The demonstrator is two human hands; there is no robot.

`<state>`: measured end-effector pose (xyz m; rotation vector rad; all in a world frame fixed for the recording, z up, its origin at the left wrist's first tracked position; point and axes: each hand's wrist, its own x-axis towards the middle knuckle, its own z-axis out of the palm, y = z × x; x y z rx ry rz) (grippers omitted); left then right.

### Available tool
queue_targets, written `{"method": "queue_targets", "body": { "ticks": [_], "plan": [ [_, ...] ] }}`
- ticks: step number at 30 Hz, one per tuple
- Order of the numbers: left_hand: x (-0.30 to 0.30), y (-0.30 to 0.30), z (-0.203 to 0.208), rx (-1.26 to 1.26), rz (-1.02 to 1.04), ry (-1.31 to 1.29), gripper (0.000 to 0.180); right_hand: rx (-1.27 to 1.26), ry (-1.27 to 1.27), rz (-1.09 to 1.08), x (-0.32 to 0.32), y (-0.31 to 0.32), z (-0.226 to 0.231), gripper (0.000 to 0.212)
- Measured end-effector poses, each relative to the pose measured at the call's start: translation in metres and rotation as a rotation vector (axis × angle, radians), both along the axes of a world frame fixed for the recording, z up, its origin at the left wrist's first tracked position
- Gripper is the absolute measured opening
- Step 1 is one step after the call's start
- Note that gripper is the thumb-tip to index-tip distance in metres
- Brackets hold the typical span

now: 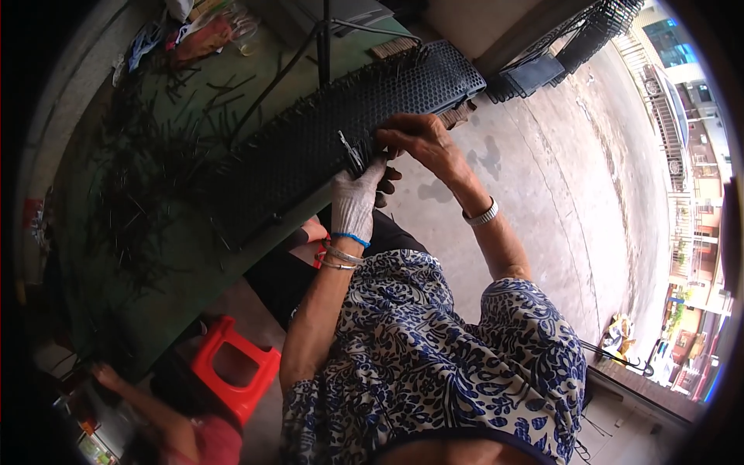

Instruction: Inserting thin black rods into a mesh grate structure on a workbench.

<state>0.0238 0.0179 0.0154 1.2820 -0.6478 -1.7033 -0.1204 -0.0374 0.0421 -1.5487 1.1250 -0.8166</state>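
Note:
A long black perforated panel (pixel 403 85) lies slantwise on a green-topped table. Against its near edge is my left hand (pixel 358 190), in a whitish knitted glove with darkened fingertips. Its fingers are closed round a bundle of thin dark strips (pixel 355 155), some with pale shiny ends pointing up. My right hand (pixel 422 143), bare, is just right of it over the panel's edge. Thumb and fingers are pinched together close to the bundle; what they hold, if anything, is too small to make out.
Many loose dark strips (pixel 136 201) lie scattered on the green table (pixel 182 294). A black metal frame (pixel 324 46) rises behind the panel. A red plastic stool (pixel 236 368) stands lower left, near another person's arm (pixel 143 399). Stacked black frames (pixel 581 46) stand far right.

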Motion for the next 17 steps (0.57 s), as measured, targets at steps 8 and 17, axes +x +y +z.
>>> {"method": "queue_targets", "body": {
  "ticks": [8, 17],
  "plan": [
    [0.004, -0.001, -0.014, 0.078, 0.118, 0.222, 0.023, -0.394, 0.120, -0.477, -0.008, -0.026, 0.002, 0.011],
    [-0.005, 0.005, -0.032, 0.257, 0.129, 0.485, 0.026, -0.784, 0.388, -0.597, -0.015, -0.083, -0.025, 0.009]
  ]
}}
